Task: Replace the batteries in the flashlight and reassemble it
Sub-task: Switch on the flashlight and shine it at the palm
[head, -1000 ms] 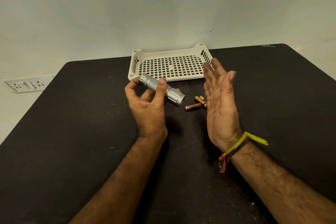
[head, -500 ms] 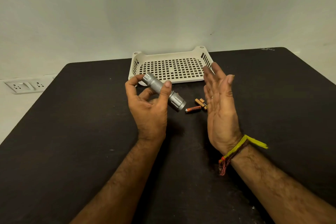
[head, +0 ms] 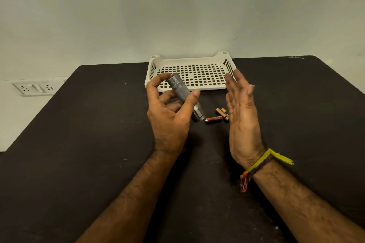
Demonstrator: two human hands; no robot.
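My left hand holds a silver metal flashlight between thumb and fingers, above the black table. The flashlight is tilted, its tail end up toward the tray and its wider head down to the right near the table. My right hand is held edge-on beside it, fingers spread, palm toward the flashlight, holding nothing. Three small batteries lie on the table between the hands: a red-orange one nearest, two copper-topped ones partly hidden behind my right palm.
A cream perforated plastic tray sits at the table's far edge against the wall, right behind the hands. A wall socket plate is at the left, beyond the table. A yellow thread band circles my right wrist.
My left hand has tipped the flashlight steeper, tail end rising toward the tray and head dropping toward the table. My right hand stays open beside it.
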